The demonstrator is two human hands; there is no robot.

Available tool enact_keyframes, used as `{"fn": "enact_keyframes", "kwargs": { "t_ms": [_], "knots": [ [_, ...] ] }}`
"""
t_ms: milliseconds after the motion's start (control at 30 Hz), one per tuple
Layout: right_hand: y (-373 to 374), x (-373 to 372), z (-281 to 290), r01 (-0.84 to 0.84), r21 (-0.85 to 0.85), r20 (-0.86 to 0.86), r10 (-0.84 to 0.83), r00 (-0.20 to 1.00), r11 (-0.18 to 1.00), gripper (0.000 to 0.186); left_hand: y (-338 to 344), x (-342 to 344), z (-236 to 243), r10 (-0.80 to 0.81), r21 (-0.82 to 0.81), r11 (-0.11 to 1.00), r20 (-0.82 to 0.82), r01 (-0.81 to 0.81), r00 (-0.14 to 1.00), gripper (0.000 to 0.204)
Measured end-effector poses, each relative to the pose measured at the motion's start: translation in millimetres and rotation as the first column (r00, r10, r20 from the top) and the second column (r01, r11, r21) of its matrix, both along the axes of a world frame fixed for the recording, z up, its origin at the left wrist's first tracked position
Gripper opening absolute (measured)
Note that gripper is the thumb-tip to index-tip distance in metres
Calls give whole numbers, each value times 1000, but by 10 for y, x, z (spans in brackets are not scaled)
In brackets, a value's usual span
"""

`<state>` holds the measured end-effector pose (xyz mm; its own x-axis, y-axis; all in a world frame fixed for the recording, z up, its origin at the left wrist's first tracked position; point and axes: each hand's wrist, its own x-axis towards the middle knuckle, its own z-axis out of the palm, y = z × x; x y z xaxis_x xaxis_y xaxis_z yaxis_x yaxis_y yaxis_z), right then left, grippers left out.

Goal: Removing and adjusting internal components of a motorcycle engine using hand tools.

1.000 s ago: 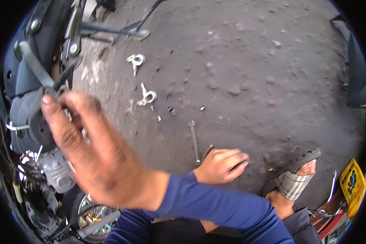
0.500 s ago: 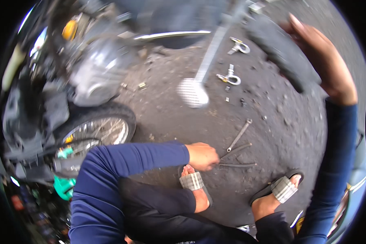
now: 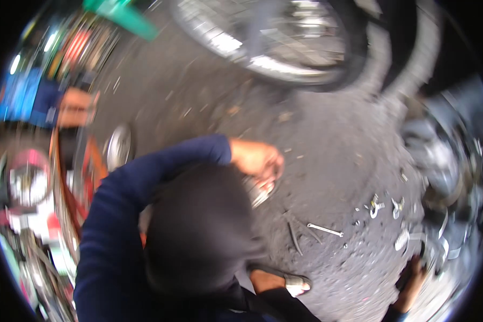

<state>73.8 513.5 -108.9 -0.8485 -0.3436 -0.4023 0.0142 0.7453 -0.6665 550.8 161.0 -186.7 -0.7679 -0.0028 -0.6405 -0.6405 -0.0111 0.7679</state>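
My left hand [image 3: 256,159] hangs above my foot, forearm across my raised knee. Its fingers look curled, but motion smears them and I cannot tell if anything is in them. At the lower right my right hand [image 3: 411,283] is against a dark, long padded piece [image 3: 403,275]; whether it grips or only rests there cannot be told. Beyond it is a pale ridged metal plate [image 3: 401,240] on a bar. On the dirt between my hands lie a wrench [image 3: 326,230] and two thin dark rods [image 3: 294,238].
Metal fittings [image 3: 377,207] lie near a motorcycle's engine [image 3: 432,147] at the right. Its spoked wheel [image 3: 273,63] stands at the top. Another person's legs [image 3: 76,107] show at the far left, above blurred red and white vehicle parts [image 3: 43,198].
My view has swung left, so the motorcycle and tools now sit farther right. My right hand now appears at the lower right, still by the dark padded piece. My left hand stays over my knee.
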Motion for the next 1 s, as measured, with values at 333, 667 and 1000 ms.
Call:
{"fn": "enact_keyframes", "kwargs": {
  "t_ms": [333,667,1000],
  "knots": [
    [138,-722,-149,-204,-16,415,192,889,979,55,1843,1400,-140,951,368,309,-134,-877,278,31],
    [-270,-450,82,-237,45,285,215,934,970,31,2920,1122,-80,817,168,-93,-551,-981,-171,44],
    [-339,-1950,-873,-519,264,634,259,729,813,35,4481,1085,2081,922,193,-239,-262,-951,-285,69]
  ]
}}
